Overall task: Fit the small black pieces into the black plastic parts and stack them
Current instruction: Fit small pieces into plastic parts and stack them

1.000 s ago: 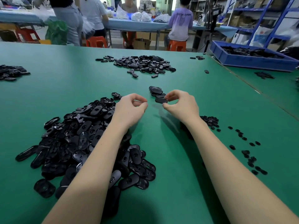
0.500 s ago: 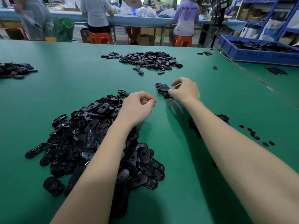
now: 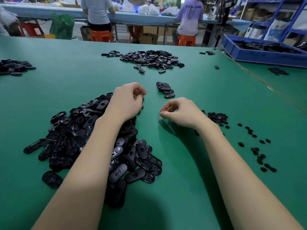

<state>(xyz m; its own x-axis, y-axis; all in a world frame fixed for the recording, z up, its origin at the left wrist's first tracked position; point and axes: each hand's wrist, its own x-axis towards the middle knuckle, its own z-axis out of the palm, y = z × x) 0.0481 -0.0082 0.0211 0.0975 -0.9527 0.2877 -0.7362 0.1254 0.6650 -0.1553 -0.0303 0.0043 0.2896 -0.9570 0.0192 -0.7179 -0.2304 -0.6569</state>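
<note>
A big heap of black oval plastic parts (image 3: 79, 138) lies on the green table (image 3: 66, 83) at my left. My left hand (image 3: 127, 100) hovers over the heap's far edge with its fingers curled down onto the parts; whether it grips one is hidden. Just beyond the hands, a short stack of fitted parts (image 3: 165, 90) rests on the table. My right hand (image 3: 181, 113) hangs near the table with loosely curled fingers and nothing visible in them. Right of it lies a small mound of tiny black pieces (image 3: 217, 117), with more scattered pieces (image 3: 259, 153) nearby.
Another heap of black parts (image 3: 149, 59) sits at the table's far middle, and a smaller one (image 3: 13, 67) at the far left. A blue bin (image 3: 265, 53) of parts stands at the back right. People work at a bench behind.
My right hand set a part on the short stack, let go and drew back toward me. My left hand moved left onto the edge of the big heap.
</note>
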